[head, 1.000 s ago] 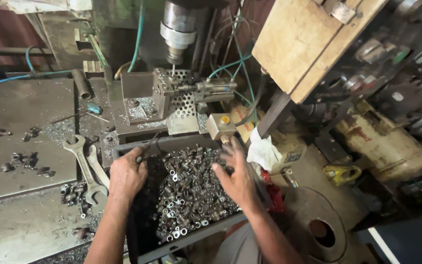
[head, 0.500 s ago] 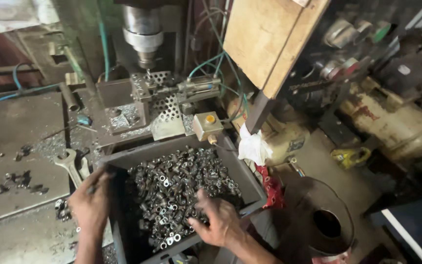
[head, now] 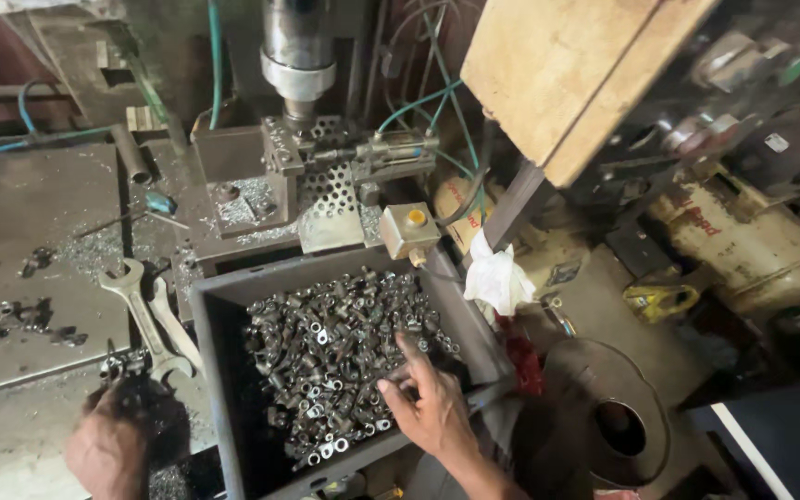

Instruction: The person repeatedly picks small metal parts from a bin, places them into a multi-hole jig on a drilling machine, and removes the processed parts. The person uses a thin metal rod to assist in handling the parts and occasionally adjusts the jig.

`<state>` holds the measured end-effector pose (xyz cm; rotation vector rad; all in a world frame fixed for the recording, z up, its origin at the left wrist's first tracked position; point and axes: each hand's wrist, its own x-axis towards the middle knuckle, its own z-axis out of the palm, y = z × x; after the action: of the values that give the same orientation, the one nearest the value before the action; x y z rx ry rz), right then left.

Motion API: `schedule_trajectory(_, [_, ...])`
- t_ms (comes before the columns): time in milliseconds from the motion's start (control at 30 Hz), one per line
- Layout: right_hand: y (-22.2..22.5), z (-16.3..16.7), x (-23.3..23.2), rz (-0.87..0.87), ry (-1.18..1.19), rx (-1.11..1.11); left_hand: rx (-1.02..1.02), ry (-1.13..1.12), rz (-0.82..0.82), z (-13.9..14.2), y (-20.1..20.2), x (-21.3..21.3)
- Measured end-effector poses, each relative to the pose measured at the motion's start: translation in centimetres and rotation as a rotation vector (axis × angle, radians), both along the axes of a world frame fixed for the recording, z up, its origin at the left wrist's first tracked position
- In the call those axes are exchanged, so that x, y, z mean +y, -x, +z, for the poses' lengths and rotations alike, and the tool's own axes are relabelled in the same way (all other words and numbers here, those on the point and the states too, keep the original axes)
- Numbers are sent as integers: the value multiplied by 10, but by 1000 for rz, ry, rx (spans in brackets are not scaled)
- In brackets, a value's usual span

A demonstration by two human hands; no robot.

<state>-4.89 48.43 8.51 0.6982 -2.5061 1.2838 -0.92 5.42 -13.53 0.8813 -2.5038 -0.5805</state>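
The right hand [head: 432, 407] lies open, fingers spread on the metal parts [head: 335, 352] at the bin's [head: 219, 370] five o'clock. The left hand's [head: 118, 435] grip cannot be told, at eight o'clock below the spanners [head: 145, 319].

One grey metal crate [head: 215, 324] sits near the middle, holding small metal sleeves [head: 326, 352] too many to count, well over a hundred.

Two hands are in view: the left hand [head: 108, 444] at the near left and the right hand [head: 432, 412] at the crate's near right corner.

Two open-ended spanners [head: 145, 319] lie side by side just left of the crate.

One drill spindle [head: 296, 56] hangs at the far middle, above one perforated metal plate [head: 331, 199].

One small box with a single yellow button [head: 409, 227] stands right of that plate.

One white rag [head: 497, 278] lies right of the crate.

One wooden board [head: 567, 74] juts out at the far right.
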Motion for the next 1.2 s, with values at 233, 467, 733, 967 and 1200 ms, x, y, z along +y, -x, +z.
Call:
schedule_trajectory(233, [-2,6,-6,-11,-39,22,0,69,-14,35,-1,13])
schedule_trajectory(467, [-4,12,-6,-26,-57,54,-240,-70,56,45,-7,17])
schedule_trajectory(733, [-6,17,-1,-12,-36,60,80,113,-7,26,-13,11])
schedule_trajectory(967, [-4,16,3,-11,34,6,395,-386,69,46,-26,3])
schedule_trajectory(1200, [1,1,10,45,67,78,599,-743,-5,147,-48,108])
